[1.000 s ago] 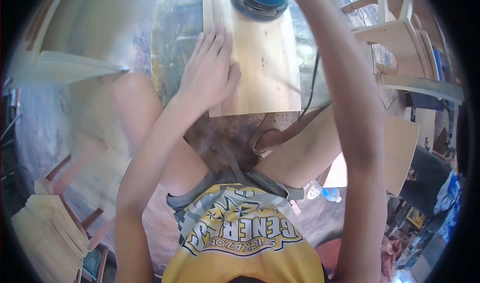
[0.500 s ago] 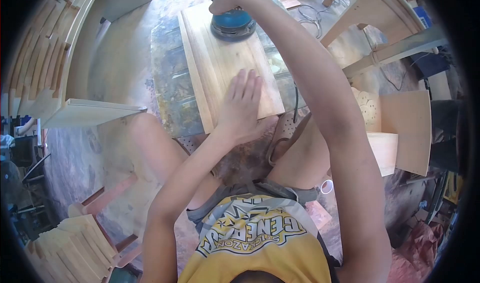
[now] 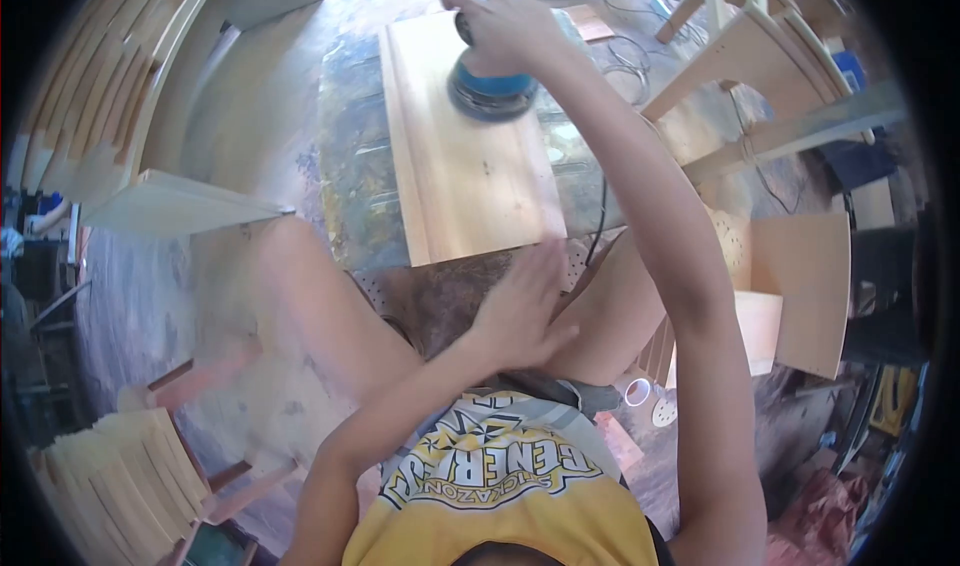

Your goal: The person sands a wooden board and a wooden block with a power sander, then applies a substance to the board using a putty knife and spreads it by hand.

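Grasping blue sander (image 3: 496, 85) with right hand (image 3: 510, 31), on far half of wooden board (image 3: 470, 186). Noted under board: stained surface (image 3: 355, 161); at its right side: black cord (image 3: 603, 201). Holding nothing in left hand (image 3: 522, 308), blurred, with fingers extended, close to board's near edge.

Sander (image 3: 497, 94) on board (image 3: 470, 191); cord (image 3: 603, 206) R, wood pcs (image 3: 130, 476) lwr L.
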`<state>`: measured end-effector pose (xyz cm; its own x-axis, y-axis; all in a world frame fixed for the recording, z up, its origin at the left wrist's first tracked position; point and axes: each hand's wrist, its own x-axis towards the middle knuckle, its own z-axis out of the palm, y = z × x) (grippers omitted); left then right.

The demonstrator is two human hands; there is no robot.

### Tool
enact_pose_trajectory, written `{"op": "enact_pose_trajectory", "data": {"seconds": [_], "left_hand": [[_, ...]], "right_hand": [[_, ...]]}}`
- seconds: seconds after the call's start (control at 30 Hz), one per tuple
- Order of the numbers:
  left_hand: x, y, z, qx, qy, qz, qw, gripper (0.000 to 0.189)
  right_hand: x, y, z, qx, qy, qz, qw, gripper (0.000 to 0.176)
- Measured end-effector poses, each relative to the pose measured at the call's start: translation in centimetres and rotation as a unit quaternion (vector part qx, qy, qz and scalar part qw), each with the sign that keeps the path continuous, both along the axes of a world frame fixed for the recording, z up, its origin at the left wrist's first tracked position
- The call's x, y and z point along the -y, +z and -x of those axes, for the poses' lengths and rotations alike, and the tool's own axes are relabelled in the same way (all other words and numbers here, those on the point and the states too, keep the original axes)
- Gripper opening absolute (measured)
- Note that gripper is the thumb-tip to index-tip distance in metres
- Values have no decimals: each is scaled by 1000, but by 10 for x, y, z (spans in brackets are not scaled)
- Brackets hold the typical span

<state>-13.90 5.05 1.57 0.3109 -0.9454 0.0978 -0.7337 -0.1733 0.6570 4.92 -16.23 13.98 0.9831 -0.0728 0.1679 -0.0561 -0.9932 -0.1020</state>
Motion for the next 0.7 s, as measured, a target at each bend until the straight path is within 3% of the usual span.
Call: {"op": "enact_pose_trajectory", "data": {"seconds": [0.03, 0.07, 0.1, 0.17, 0.2, 0.23, 0.27, 0.3, 0.33, 0.4, 0.43, 0.53, 0.63, 0.7], "left_hand": [[-19, -3, 15, -127, -28, -38, 991, 76], [-34, -20, 33, -356, 6, 8, 935, 64], [-46, -49, 61, -479, 152, 34, 864, 48], [-56, -52, 64, -463, 395, 143, 781, 42], [-54, -59, 52, -362, 472, 243, 766, 44], [-56, -45, 31, -201, 541, 200, 792, 57], [-53, -36, 12, -71, 592, 171, 784, 69], [-49, -35, -6, 7, 603, 159, 782, 77], [-40, -33, -21, 10, 606, 162, 779, 77], [-25, -29, -44, 36, 591, -2, 806, 72], [-28, -34, -44, 37, 591, -1, 806, 72], [-31, -51, -40, -7, 583, 95, 807, 70], [-32, -49, -30, -27, 643, 156, 749, 60], [-28, -49, -31, -81, 643, 183, 740, 60]], "right_hand": [[-5, -1, 10, 18, -2, 5, 1000, 51], [-11, -2, 19, 36, -4, 8, 999, 47], [-18, 0, 30, 36, 9, 9, 999, 47], [-28, 3, 49, -14, 11, 12, 1000, 49], [-30, 0, 56, -18, 16, 9, 1000, 49], [-32, -3, 63, -6, 12, -1, 1000, 49], [-32, -3, 67, 10, 8, -9, 1000, 48], [-34, -1, 69, -2, -9, -10, 1000, 49], [-34, 0, 71, 1, -4, -9, 1000, 49], [-33, 1, 73, -11, -24, -3, 1000, 50], [-31, 2, 76, -9, -24, -2, 1000, 50], [-16, 4, 85, -19, -1, -51, 999, 50], [2, 10, 93, -27, -22, -48, 998, 52], [10, 14, 105, -18, -98, -62, 993, 52]]}}
